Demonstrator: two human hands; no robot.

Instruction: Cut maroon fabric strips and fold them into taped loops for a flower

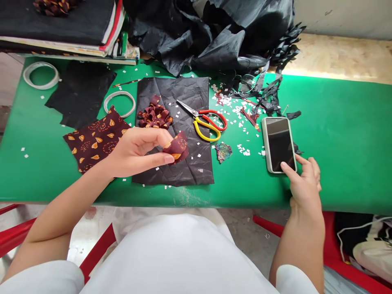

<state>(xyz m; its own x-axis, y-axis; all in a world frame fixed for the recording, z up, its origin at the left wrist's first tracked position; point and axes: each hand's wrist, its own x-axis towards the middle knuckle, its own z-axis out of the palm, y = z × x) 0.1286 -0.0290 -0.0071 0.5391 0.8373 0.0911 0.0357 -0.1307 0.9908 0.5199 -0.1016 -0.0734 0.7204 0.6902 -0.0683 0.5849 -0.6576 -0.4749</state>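
Observation:
Between the thumb and fingers of my left hand (143, 151) is a small folded scrap of maroon fabric (180, 146) with orange print. It is over a black fabric sheet (183, 169). On that sheet lies a ruffled maroon fabric flower (155, 115). Scissors (203, 120) with one red and one yellow handle lie partly open beside it. A larger printed maroon cloth (94, 141) lies partly behind my left wrist. My right hand (306, 179) grips the lower right corner of a smartphone (278, 141), thumb on its dark screen and fingers at its side.
Two rolls of tape (41, 75) and a black cloth piece (84, 94) lie at the left. White paper bits (241, 108), black scraps (271, 96) and a glittery patch (223, 152) are on the green table (343, 122). Books (116, 36) and crumpled black fabric (211, 36) stand behind.

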